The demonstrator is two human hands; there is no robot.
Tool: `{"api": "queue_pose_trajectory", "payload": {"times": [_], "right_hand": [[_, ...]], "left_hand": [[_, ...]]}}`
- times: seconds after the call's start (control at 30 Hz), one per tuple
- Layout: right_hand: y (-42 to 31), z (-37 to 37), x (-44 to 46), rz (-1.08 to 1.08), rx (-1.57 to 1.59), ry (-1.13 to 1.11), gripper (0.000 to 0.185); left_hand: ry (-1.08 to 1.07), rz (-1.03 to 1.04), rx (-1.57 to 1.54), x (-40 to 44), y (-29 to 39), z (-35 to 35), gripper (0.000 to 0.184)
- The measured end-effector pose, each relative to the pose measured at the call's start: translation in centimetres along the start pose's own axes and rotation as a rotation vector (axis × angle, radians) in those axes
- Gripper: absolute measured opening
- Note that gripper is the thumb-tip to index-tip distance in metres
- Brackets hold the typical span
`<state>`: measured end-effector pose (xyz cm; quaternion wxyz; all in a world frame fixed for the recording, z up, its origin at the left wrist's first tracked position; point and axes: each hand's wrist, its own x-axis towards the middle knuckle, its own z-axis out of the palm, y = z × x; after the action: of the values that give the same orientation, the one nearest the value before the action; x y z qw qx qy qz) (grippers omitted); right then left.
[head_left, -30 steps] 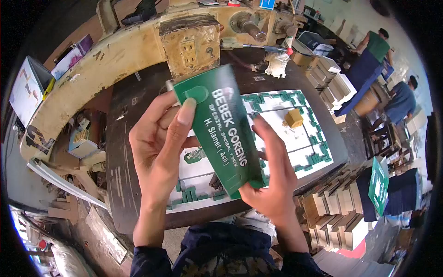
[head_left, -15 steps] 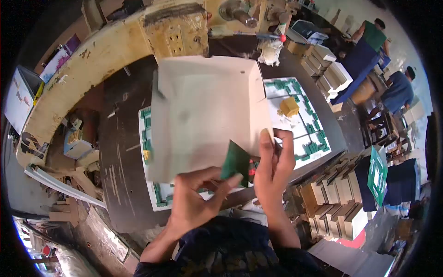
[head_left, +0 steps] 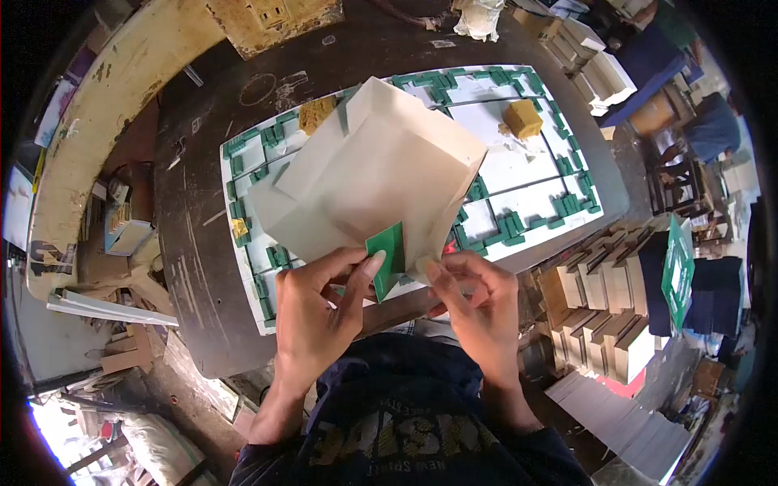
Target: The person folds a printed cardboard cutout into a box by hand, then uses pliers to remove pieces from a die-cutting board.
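A partly folded carton (head_left: pixel 381 162), its plain pale inside facing up, is tilted above the white board (head_left: pixel 502 206) with green pieces along its edges. My left hand (head_left: pixel 320 304) pinches the carton's near edge beside a green flap (head_left: pixel 387 257), thumb on the flap. At the carton's near right corner, my right hand (head_left: pixel 478 304) has its thumb and fingers closed on the pale card. The carton hides the middle of the board.
A yellow block (head_left: pixel 523 119) sits on the board's right part. The board lies on a dark table (head_left: pixel 194 267) under a worn yellow machine frame (head_left: pixel 89 154). Stacked cartons (head_left: pixel 604 340) and a green printed sheet (head_left: pixel 677 271) are at the right. A person (head_left: pixel 711 125) is at the far right.
The carton has turned from its printed green side to its pale inside, then rotated and tilted. Both hands have moved to its near edge. The view has shifted downward.
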<state>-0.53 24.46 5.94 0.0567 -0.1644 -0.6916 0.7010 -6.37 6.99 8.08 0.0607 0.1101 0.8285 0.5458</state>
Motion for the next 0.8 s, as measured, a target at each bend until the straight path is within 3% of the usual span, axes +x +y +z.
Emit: {"api": "queue_pose_trajectory", "payload": {"times": [0.17, 0.33, 0.57, 0.67, 0.8], "right_hand": [[0.1, 1.0, -1.6, 0.072, 0.147, -0.074, 0.018], [0.9, 1.4, -2.0, 0.104, 0.408, -0.162, 0.022], [1.3, 1.2, -1.8, 0.060, 0.383, -0.254, 0.021], [1.0, 0.8, -1.5, 0.065, 0.416, -0.257, 0.021], [1.1, 0.3, -1.2, 0.098, 0.433, -0.287, 0.021]], "left_hand": [[-0.040, -0.013, 0.042, 0.9, 0.7, -0.4, 0.009], [-0.083, -0.097, -0.121, 0.8, 0.6, -0.5, 0.010], [-0.072, -0.066, -0.143, 0.6, 0.0, -0.7, 0.010], [-0.163, -0.139, -0.236, 0.6, -0.3, -1.3, 0.013], [-0.318, -0.048, -0.364, 0.6, -0.8, -2.3, 0.026]]}}
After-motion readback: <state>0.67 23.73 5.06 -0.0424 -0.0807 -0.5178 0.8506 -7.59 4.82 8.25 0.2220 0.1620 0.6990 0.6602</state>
